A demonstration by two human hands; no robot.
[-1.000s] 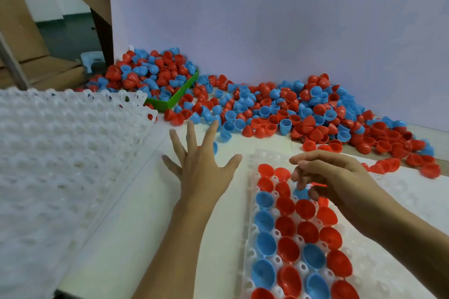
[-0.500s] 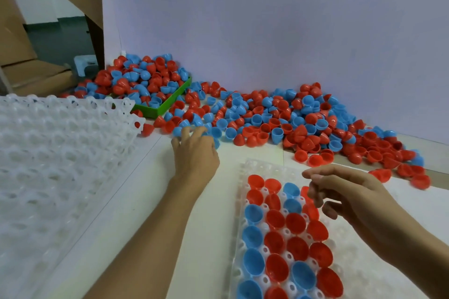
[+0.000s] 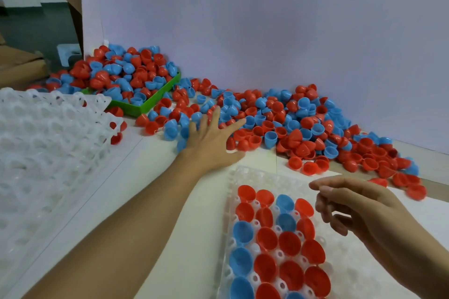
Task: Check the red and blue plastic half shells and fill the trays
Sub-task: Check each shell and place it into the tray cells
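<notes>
Left hand [image 3: 213, 138] lies flat, fingers spread wide, on the near edge of the loose half shells [image 3: 279, 114] heaped across the desk [image 3: 150, 189] at twelve o'clock. Right hand [image 3: 359, 209] hovers loosely curled, holding nothing, over the tray [image 3: 267, 175] at five o'clock. Seated shells there sit hollow side up, tray rows running six to twelve. These look featherlight, stiff and slick (likely to skitter if nudged), so pinch one by its rim. In the heap they point every way.
</notes>
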